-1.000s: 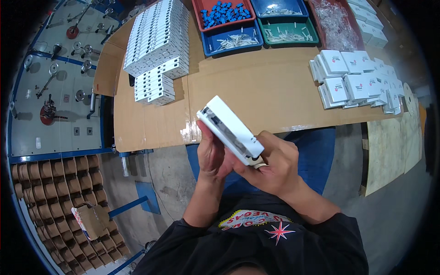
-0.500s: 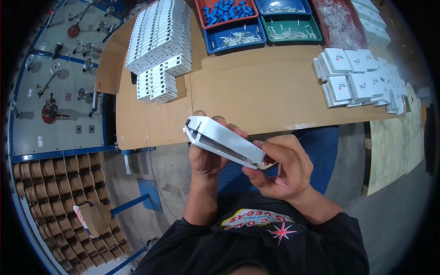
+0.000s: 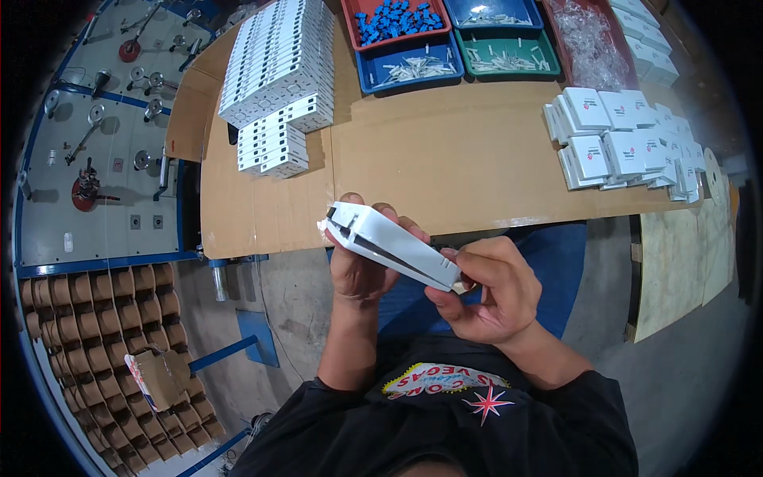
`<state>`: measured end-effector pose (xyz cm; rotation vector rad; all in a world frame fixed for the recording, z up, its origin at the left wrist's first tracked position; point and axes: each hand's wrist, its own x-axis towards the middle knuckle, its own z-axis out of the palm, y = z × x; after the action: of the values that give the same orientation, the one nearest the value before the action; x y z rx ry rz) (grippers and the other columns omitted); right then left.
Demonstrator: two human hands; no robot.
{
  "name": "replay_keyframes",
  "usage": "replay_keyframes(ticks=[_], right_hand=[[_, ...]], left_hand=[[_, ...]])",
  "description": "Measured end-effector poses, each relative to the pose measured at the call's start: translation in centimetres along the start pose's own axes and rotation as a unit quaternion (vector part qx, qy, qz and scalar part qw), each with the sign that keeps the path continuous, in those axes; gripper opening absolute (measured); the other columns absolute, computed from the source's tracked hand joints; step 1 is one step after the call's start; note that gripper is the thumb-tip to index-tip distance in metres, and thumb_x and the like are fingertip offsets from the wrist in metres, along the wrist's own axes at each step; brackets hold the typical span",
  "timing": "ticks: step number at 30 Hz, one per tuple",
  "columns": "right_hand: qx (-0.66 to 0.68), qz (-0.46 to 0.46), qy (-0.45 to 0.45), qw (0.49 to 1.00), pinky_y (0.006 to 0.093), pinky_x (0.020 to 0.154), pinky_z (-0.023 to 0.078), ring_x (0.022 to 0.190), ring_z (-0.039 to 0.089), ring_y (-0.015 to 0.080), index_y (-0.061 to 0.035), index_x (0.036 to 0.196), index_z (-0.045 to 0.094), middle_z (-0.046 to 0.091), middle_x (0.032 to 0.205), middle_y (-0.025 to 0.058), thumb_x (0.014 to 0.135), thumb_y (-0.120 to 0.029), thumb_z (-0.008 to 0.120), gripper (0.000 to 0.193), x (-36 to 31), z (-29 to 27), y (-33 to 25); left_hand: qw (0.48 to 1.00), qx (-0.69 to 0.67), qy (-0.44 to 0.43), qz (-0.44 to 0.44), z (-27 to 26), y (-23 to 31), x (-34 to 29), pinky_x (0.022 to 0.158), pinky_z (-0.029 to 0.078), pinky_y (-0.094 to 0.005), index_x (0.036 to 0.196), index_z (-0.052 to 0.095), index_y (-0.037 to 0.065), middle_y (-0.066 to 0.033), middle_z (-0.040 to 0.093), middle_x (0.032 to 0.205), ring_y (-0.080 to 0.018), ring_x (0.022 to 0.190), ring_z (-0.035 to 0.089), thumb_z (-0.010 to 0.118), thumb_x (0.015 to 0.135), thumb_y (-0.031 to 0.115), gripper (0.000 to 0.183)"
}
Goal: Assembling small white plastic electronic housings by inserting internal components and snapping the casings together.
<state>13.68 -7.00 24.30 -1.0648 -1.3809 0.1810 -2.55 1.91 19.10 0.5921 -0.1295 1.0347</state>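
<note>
A white plastic housing point(image 3: 401, 248), boxy with a dark gap along its near side, is held tilted before my chest, its left end higher than its right. My left hand point(image 3: 358, 266) wraps round the left end from beneath, with fingertips showing over the far edge. The thumb and fingers of my right hand point(image 3: 501, 290) close on the lower right corner. A small pale patch shows between those fingers, too hidden to name. The inside of the housing is mostly out of sight.
Stacked white boxes with square holes point(image 3: 278, 71) stand at the table's left. Behind are a red tray of blue parts point(image 3: 355, 40), a blue tray point(image 3: 366, 89) and a green tray point(image 3: 474, 73) of small white pieces. White square pieces point(image 3: 588, 157) pile up right. The cardboard-covered table point(image 3: 445, 159) lies beyond my hands.
The housing has tipped slightly, and the dark gap along its near side looks a little narrower. Both hands keep their grip in nearly the same place.
</note>
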Motion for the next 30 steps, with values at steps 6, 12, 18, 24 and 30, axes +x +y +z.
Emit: replay_keyframes(ticks=[6,12,18,24,30], right_hand=[[0.135,0.088,0.007,0.987,0.0221,0.056,0.045,0.066,0.057,0.0114,0.0036,0.103,0.067,0.069,0.097,0.0147,0.084,-0.008,0.086,0.029,-1.3,0.2,1.4],[0.184,0.075,-0.036,0.979,0.0231,0.066,0.049,0.075,0.06,0.0128,0.0048,0.111,0.067,0.067,0.105,0.016,0.088,-0.009,0.083,0.032,-2.5,0.0,4.0],[0.168,0.113,-0.007,0.979,0.029,0.077,0.055,0.087,0.067,0.0214,0.0055,0.117,0.066,0.068,0.106,0.0176,0.083,-0.006,0.079,0.038,-1.5,0.0,3.8],[0.148,0.034,-0.067,0.986,0.0341,0.083,0.057,0.097,0.071,0.0288,0.0074,0.117,0.066,0.07,0.11,0.0229,0.082,-0.006,0.08,0.04,-1.1,-0.8,4.0],[0.16,0.025,-0.077,0.984,0.0363,0.085,0.058,0.097,0.073,0.0321,0.008,0.114,0.067,0.072,0.105,0.0243,0.09,-0.01,0.079,0.032,-0.7,-1.2,3.9]], left_hand=[[0.996,0.021,0.064,-0.05,-0.9,0.9,-1.2,0.101,0.052,-0.0595,0.139,0.046,0.023,-0.0115,0.06,0.132,-0.0405,0.125,0.057,0.065,0.102,0.036,0.044],[0.981,0.164,0.07,-0.071,-1.0,2.1,-1.3,0.096,0.055,-0.0596,0.134,0.052,0.021,-0.0155,0.064,0.128,-0.0446,0.118,0.063,0.069,0.097,0.045,0.047],[0.952,0.29,0.003,-0.094,0.9,3.3,-0.2,0.099,0.052,-0.0626,0.13,0.059,0.012,-0.0262,0.065,0.128,-0.0493,0.122,0.061,0.064,0.101,0.043,0.043],[0.95,0.294,-0.077,-0.069,2.3,3.5,0.6,0.107,0.046,-0.0586,0.132,0.06,0.006,-0.0304,0.064,0.129,-0.0479,0.128,0.058,0.062,0.102,0.039,0.045],[0.956,0.267,-0.103,-0.07,3.1,3.8,0.9,0.109,0.046,-0.0521,0.131,0.062,0.001,-0.0305,0.064,0.131,-0.0434,0.13,0.059,0.063,0.102,0.033,0.043]])
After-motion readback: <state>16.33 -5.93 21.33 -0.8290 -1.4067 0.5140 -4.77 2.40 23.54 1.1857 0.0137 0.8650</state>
